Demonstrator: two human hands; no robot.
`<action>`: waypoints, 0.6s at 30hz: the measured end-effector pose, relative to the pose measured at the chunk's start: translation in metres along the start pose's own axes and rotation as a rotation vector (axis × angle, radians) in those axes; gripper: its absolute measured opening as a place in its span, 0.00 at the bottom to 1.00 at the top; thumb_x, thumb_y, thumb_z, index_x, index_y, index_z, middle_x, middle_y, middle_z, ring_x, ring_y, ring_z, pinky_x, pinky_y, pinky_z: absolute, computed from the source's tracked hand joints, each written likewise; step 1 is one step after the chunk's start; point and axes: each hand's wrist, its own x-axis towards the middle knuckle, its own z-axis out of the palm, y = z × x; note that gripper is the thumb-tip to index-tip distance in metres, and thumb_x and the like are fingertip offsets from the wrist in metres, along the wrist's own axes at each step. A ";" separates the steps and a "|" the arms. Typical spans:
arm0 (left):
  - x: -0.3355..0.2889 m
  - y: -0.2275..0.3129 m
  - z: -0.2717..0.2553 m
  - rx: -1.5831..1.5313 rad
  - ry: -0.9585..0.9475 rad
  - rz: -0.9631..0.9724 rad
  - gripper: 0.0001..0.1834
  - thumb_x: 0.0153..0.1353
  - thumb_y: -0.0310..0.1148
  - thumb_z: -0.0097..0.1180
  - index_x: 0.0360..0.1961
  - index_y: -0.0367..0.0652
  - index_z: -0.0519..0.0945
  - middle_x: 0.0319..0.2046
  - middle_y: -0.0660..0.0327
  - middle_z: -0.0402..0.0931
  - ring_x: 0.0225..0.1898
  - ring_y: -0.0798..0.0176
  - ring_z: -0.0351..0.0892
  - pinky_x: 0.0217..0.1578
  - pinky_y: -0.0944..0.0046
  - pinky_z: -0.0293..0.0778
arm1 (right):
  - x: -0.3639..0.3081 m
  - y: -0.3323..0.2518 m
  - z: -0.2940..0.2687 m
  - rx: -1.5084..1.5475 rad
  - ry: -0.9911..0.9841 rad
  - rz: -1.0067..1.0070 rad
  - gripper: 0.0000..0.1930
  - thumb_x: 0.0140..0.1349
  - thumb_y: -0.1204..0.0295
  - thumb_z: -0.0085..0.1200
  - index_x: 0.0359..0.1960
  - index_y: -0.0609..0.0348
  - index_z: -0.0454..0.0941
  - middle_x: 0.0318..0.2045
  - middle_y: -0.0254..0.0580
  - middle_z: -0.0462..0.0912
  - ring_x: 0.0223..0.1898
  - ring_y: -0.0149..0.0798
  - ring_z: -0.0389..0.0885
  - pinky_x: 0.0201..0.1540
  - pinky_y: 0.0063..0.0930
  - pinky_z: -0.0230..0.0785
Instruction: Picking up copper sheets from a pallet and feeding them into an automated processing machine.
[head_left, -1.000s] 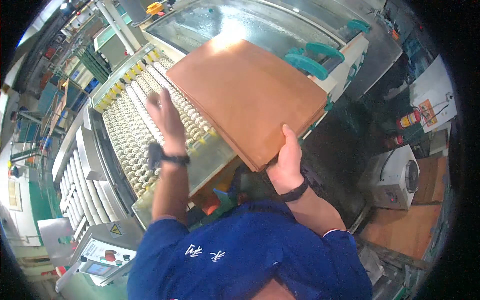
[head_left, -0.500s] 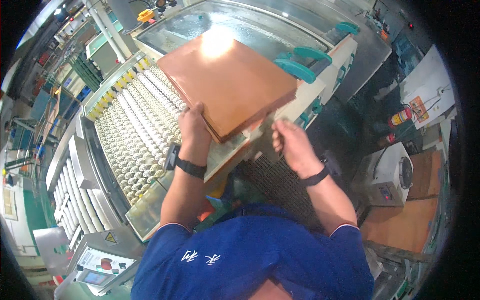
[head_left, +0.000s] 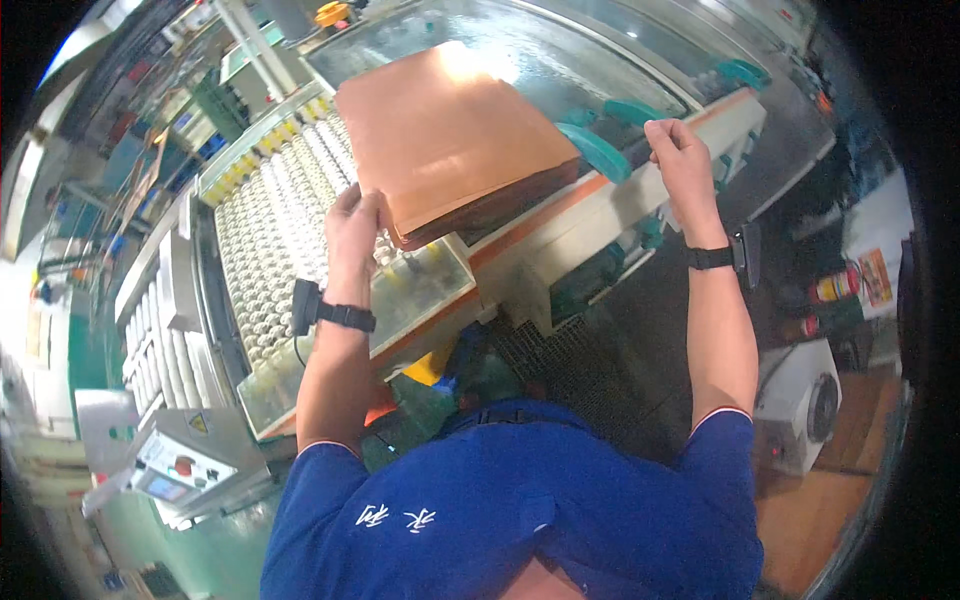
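A thick stack of thin copper-coloured sheets (head_left: pixel 460 140) rests at the end of the roller conveyor, its top face shining under a lamp. The layered near edge shows, and the sheets do not line up exactly at the corner. My left hand (head_left: pixel 352 228) grips the near left corner, with the thumb along the side. Off to the right of the stack, my right hand (head_left: pixel 685 165) is raised, its fingers curled in against the thumb. Whatever it pinches, if anything, is too small to see. Just left of it is a teal handle (head_left: pixel 597 152).
White conveyor rollers (head_left: pixel 275 230) run on the left, beside a machine control box (head_left: pixel 185 465). Beyond the stack lies a wet glass-topped lid (head_left: pixel 560 60). At right are a fire extinguisher (head_left: pixel 835 286) and a white boxy device (head_left: pixel 800 405). A dark floor grating (head_left: pixel 570 365) lies below.
My right hand has moved from beside the stack's near edge out to the right and farther away, near the teal handles. My left hand stays at the stack's corner. The view has shifted slightly.
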 end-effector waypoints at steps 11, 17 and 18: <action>-0.018 0.013 -0.102 -0.378 0.063 -0.233 0.08 0.74 0.29 0.48 0.38 0.40 0.77 0.30 0.66 0.76 0.29 0.71 0.73 0.29 0.66 0.72 | 0.064 0.025 0.053 -0.621 -0.128 -0.245 0.19 0.66 0.53 0.56 0.38 0.59 0.82 0.30 0.48 0.85 0.35 0.54 0.83 0.39 0.42 0.72; 0.031 -0.040 -0.219 -0.520 -0.038 0.059 0.10 0.75 0.30 0.49 0.34 0.45 0.77 0.24 0.68 0.74 0.25 0.70 0.73 0.28 0.67 0.71 | 0.062 0.023 0.051 -0.698 -0.124 -0.264 0.19 0.67 0.53 0.55 0.38 0.60 0.82 0.31 0.49 0.85 0.36 0.54 0.84 0.39 0.42 0.72; 0.043 -0.051 -0.232 -0.498 0.081 0.007 0.10 0.74 0.30 0.49 0.33 0.45 0.77 0.23 0.69 0.73 0.24 0.70 0.71 0.27 0.66 0.70 | 0.063 0.024 0.054 -0.715 -0.126 -0.265 0.19 0.67 0.54 0.55 0.38 0.60 0.82 0.31 0.50 0.85 0.36 0.54 0.84 0.39 0.42 0.72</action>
